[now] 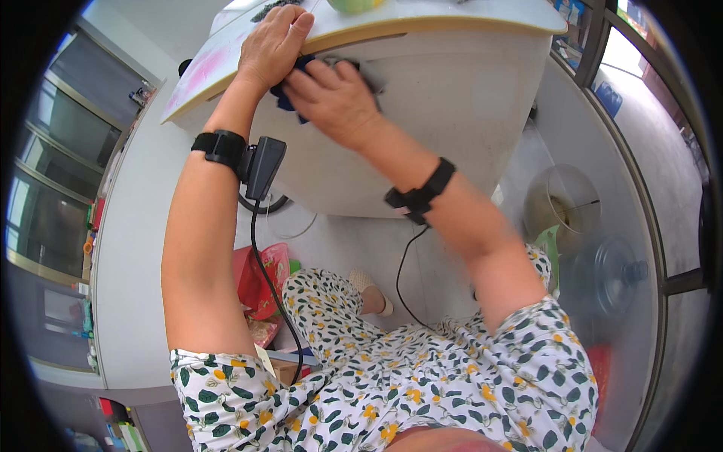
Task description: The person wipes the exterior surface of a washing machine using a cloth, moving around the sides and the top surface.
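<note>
My left hand (274, 48) rests on the yellow-edged rim of a white table (440, 25) at the top of the view, fingers curled over its edge. Just below and to the right, my right hand (333, 99) presses a dark blue cloth (289, 101) against the white side panel (418, 124) under the tabletop. Its fingers are slightly blurred. A grey patch, perhaps more cloth, shows by its fingertips. A dark scouring pad or mesh (277, 8) lies on the tabletop behind my left hand, and the base of a green-yellow container (356, 4) stands near the rim.
Both forearms wear black straps with cables hanging down. A red bag (262, 282) lies on the floor at my left. On the right are a translucent bin (562, 203), a blue water bottle (610, 277) and a glass partition with a dark frame. A long white counter (133, 254) runs along the left.
</note>
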Action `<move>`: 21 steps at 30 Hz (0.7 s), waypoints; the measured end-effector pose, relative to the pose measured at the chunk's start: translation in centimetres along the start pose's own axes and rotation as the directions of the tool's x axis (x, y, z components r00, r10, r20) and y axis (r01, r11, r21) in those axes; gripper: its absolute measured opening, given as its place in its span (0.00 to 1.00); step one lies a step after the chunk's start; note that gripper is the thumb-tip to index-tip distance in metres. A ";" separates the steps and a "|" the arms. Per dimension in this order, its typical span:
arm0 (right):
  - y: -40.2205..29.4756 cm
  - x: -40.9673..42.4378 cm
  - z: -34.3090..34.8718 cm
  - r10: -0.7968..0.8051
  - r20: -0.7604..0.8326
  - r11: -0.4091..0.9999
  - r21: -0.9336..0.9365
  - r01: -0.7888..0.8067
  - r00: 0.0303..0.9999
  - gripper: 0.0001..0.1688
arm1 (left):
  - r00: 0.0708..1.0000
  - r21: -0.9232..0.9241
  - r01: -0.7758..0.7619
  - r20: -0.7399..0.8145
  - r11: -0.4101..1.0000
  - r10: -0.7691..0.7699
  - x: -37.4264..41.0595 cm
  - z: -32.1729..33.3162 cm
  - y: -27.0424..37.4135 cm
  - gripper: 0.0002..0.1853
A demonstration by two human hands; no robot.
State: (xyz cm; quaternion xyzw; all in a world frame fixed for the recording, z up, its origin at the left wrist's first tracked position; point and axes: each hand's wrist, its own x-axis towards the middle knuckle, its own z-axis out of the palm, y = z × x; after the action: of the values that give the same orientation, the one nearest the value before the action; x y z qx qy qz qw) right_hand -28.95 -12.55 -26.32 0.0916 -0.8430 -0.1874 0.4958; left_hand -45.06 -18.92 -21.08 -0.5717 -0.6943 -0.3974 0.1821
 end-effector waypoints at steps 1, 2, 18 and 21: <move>0.8 -1.1 -0.7 -0.004 -0.024 0.999 -0.040 0.003 1.000 0.11 | 0.999 0.007 -0.023 -0.033 1.000 0.024 -0.5 0.2 -0.1 0.24; 1.7 -2.6 -1.8 -0.009 -0.049 0.997 -0.077 0.005 0.999 0.11 | 0.997 0.018 -0.044 -0.065 0.999 0.045 -1.3 0.3 0.0 0.24; 0.8 -8.3 -1.3 0.017 -0.036 0.990 -0.142 -0.022 0.999 0.19 | 0.998 0.032 -0.017 -0.053 0.999 0.018 -2.2 -1.9 2.0 0.20; -6.4 -9.5 9.7 -0.078 -0.135 0.963 0.247 0.110 0.988 0.21 | 0.999 0.016 -0.014 -0.042 1.000 0.015 -2.6 -2.3 2.0 0.20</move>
State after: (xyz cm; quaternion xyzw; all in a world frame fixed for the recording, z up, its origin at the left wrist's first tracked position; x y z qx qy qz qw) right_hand -32.89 -12.95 -40.75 0.2058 -0.8224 -0.0955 0.5217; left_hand -42.94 -22.26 -20.81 -0.5667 -0.6893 -0.4027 0.2039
